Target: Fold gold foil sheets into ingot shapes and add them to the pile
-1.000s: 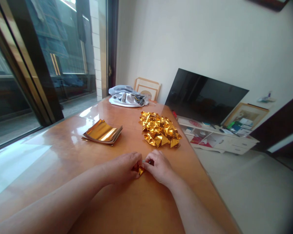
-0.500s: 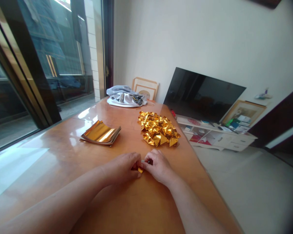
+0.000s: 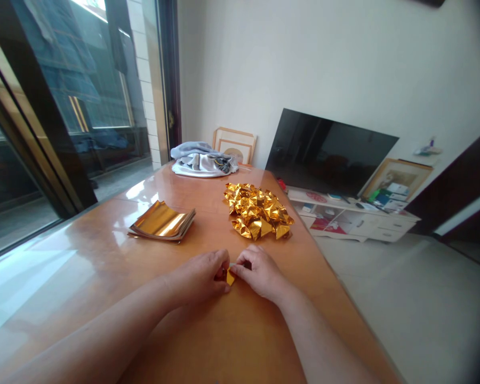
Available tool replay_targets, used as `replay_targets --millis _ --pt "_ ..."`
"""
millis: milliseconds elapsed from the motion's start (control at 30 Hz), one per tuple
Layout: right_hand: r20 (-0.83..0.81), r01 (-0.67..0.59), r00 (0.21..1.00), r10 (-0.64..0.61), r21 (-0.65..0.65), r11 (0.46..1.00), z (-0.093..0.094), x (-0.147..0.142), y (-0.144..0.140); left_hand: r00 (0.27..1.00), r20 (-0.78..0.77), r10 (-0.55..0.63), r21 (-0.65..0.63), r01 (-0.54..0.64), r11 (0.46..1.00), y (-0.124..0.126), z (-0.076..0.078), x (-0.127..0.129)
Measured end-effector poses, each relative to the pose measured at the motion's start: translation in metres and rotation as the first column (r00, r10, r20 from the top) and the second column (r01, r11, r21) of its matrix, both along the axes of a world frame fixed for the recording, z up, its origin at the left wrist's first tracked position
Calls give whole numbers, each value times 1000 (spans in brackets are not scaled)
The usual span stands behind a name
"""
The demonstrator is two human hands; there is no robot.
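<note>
At left centre a stack of gold foil sheets point(image 3: 162, 223) lies on the glossy wooden counter point(image 3: 84, 266). Lower centre, the left hand point(image 3: 200, 277) and right hand point(image 3: 260, 274) both pinch a small gold foil piece point(image 3: 230, 277); compared with a second ago it shows less, looking more tightly folded. Beyond lies a heap of folded foil point(image 3: 258, 210), then a dark television point(image 3: 328, 154) at right.
</note>
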State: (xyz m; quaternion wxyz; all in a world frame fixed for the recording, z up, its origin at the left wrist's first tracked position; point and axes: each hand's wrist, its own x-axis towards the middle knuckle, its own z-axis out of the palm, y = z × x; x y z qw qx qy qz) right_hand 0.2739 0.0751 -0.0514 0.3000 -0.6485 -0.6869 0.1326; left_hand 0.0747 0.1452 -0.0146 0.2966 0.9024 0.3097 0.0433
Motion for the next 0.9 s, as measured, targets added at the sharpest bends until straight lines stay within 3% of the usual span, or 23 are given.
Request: replay_targets --millis 900 --pt "-79 -19 997 17 -20 1000 -7 2 3 998 55 -37 -2 37 999 5 -13 -4"
